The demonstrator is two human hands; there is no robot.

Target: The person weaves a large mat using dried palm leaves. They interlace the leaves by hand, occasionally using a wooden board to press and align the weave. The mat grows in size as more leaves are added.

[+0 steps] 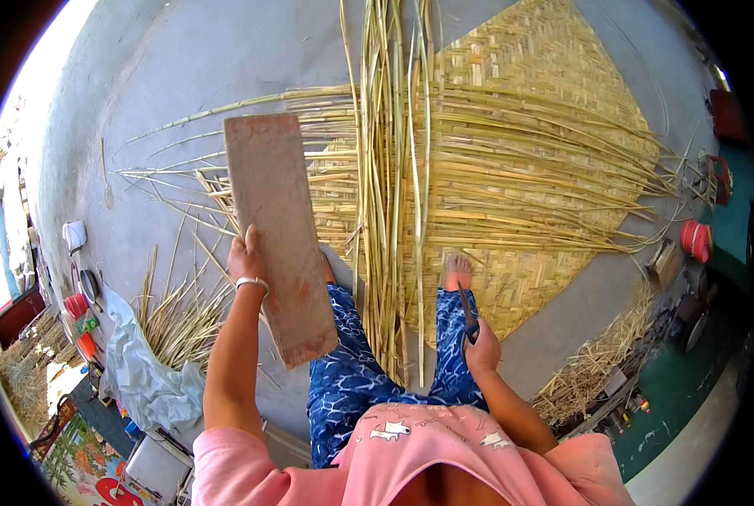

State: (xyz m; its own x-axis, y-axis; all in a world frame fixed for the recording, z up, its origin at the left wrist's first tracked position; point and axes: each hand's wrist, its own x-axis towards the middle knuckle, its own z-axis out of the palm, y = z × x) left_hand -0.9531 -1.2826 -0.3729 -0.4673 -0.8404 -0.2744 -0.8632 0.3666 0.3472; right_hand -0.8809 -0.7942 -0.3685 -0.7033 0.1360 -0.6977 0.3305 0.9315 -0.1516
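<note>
So, left hand tight on a brown board, right hand round a knife, shirt animal-printed

Informal weaving workshop: woven mat, long cane strips, straw heap, bare grey floor.

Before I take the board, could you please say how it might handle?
The board is probably stiff, as it shows no sag. Held by the left hand at one long edge, it may twist, with most of its width beyond that grip. Its dull, worn face probably isn't slippery.
</note>
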